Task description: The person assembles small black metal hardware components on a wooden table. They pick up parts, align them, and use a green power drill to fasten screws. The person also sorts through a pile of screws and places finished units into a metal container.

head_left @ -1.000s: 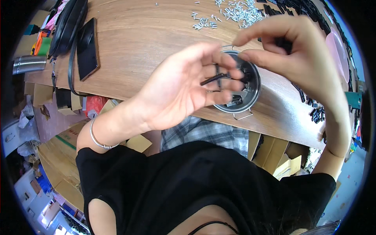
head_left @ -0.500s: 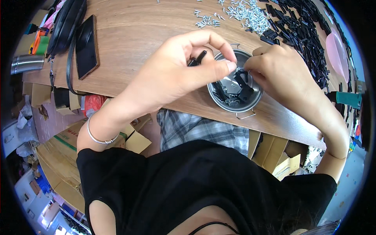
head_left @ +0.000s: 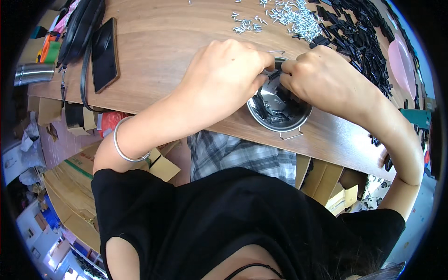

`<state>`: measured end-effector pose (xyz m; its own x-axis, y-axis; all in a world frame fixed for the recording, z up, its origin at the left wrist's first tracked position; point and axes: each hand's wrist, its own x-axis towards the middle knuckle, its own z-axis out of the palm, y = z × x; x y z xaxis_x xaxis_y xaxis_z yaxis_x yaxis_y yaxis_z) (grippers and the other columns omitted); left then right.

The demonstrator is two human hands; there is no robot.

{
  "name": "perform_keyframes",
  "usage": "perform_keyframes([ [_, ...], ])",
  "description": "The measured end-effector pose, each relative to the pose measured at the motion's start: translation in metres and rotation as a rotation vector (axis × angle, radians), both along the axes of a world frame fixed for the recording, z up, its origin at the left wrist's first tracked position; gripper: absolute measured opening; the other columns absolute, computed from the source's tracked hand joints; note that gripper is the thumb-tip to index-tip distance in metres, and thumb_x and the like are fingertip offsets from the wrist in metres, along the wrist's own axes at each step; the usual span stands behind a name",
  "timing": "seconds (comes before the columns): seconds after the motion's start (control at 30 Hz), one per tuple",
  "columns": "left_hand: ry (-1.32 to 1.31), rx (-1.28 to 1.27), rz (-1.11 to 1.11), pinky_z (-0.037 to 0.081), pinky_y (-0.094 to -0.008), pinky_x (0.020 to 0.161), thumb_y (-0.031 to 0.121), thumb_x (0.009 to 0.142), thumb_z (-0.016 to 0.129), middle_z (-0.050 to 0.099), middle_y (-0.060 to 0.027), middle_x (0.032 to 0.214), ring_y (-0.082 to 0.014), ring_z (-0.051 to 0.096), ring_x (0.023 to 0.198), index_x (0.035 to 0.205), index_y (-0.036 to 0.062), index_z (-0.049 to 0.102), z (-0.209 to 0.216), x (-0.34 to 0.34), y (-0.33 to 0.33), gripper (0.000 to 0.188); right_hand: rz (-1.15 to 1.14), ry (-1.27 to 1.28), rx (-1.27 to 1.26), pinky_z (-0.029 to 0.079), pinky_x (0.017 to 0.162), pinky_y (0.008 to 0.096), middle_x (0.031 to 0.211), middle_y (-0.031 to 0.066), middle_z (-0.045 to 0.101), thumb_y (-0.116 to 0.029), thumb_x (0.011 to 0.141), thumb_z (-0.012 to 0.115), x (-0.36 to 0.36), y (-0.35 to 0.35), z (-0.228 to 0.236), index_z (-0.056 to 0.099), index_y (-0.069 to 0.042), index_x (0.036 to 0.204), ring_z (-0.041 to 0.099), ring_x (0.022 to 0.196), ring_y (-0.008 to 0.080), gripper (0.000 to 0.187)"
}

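Observation:
A steel pot [head_left: 280, 127] with wire handles stands near the table's front edge, with black plastic parts [head_left: 261, 108] and shiny metal bits inside. Over its far left side, my left hand [head_left: 228, 74] is closed, back of the hand up. A small black plastic piece [head_left: 274, 74] shows at its fingertips. My right hand [head_left: 322, 77] is pinched closed over the pot's right side, close to the left fingertips. Whatever it grips is hidden behind its fingers.
Silver screws [head_left: 298, 21] lie heaped at the far side, beside a large pile of black plastic parts [head_left: 354, 42]. A pink bowl [head_left: 401, 65] stands at the right. A phone [head_left: 105, 56] and a black bag [head_left: 81, 32] rest at the left. Cardboard boxes [head_left: 70, 196] sit below the table.
My left hand has turned from palm showing to back up, hiding the black pieces in its palm. Its fingertips and the right hand's have come closer together over the pot.

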<state>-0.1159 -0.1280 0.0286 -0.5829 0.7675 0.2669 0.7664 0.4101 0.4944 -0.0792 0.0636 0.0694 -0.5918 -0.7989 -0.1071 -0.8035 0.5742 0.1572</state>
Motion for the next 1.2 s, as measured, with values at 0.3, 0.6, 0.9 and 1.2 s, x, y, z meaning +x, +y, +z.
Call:
perform_keyframes([
  [0.3, 0.115, 0.025, 0.032, 0.050, -0.0364, 0.064, 0.012, 0.075, 0.066, 0.063, -0.0116, 0.077, -0.0291, 0.063, 0.070, 0.089, 0.0079, 0.068, -0.006, -0.007, 0.004, 0.014, 0.084, -0.057, 0.029, 0.051, 0.061, 0.0330, 0.062, 0.0100, 0.063, -0.009, 0.067, 0.062, -0.012, -0.001, -0.001, 0.065, -0.005, 0.059, 0.065, 0.064, 0.0236, 0.009],
  [0.6, -1.371, 0.569, 0.018, 0.047, -0.0297, 0.052, 0.025, 0.088, 0.054, 0.064, -0.0085, 0.086, -0.0178, 0.061, 0.062, 0.099, 0.0037, 0.060, 0.013, -0.019, -0.003, 0.024, -0.343, -0.304, -0.302, 0.047, 0.057, 0.0298, 0.065, 0.0086, 0.061, -0.014, 0.071, 0.069, -0.018, 0.003, 0.044, 0.065, -0.003, 0.080, 0.060, 0.060, 0.0187, 0.014],
  [0.9, -1.879, 0.961, 0.157, 0.048, -0.0222, 0.058, 0.004, 0.093, 0.036, 0.046, -0.0157, 0.088, -0.0153, 0.048, 0.070, 0.095, -0.0062, 0.039, 0.044, -0.069, 0.109, 0.011, -0.697, 0.142, -0.538, 0.025, 0.050, 0.0200, 0.064, -0.0061, 0.049, -0.019, 0.086, 0.064, -0.002, 0.065, 0.040, 0.068, -0.005, 0.098, 0.036, 0.056, 0.0025, 0.018],
  [1.2, -0.606, 0.349, -0.014, 0.043, -0.0286, 0.074, 0.012, 0.089, 0.049, 0.052, -0.0135, 0.102, -0.0208, 0.051, 0.089, 0.104, 0.0010, 0.049, 0.056, -0.085, 0.082, 0.019, -0.488, -0.288, -0.537, 0.040, 0.048, 0.0291, 0.064, 0.0100, 0.058, -0.003, 0.073, 0.069, 0.030, 0.005, 0.020, 0.068, -0.002, 0.087, 0.053, 0.052, 0.0174, 0.015],
])
